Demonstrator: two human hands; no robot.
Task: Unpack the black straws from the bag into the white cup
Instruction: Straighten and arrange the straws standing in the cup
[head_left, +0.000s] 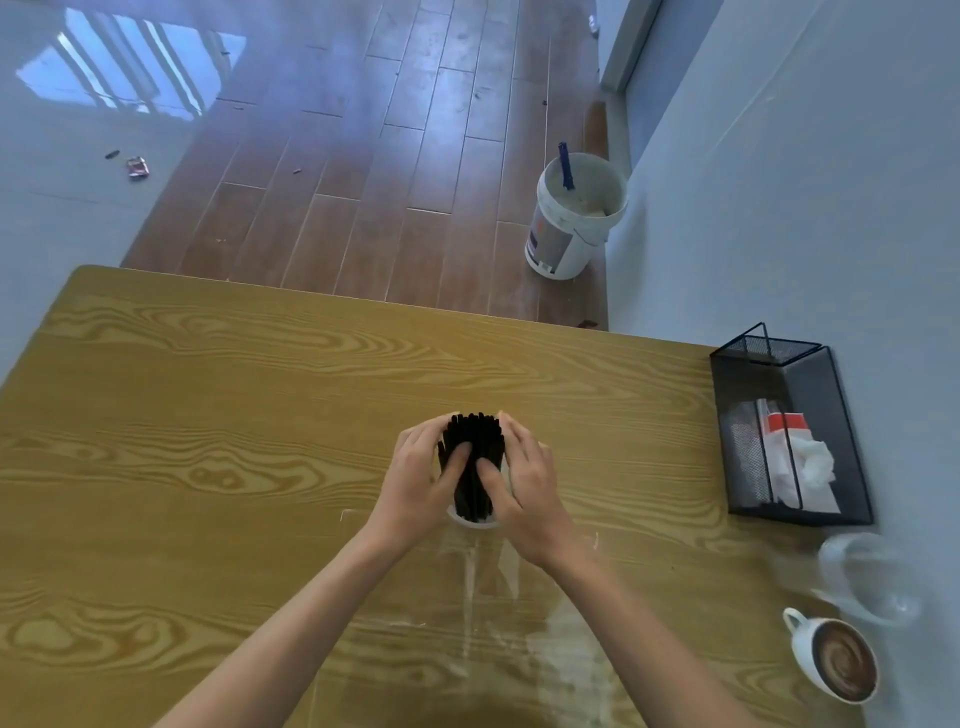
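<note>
Standing upright in the white cup (471, 521), the black straws (472, 462) made one tight bundle near the middle of the wooden desk (208, 415). The left hand (415, 480) pressed on the left side of the bundle; its grip was closed around the straws, with the thumb on the near side and the fingers curled over the far side. The right hand (524, 483) did the same on the right side, its grip also closed on the straws, and the two thumbs were just beside each other. Only the near rim of the cup showed under the hands. A clear plastic bag (519, 613) lay flat on the desk, near the person, between the forearms. Far right on the desk stood a black mesh basket (789, 431) with white packets inside. At the near right corner were a clear glass (867, 577) and a coffee cup (836, 660).
</note>
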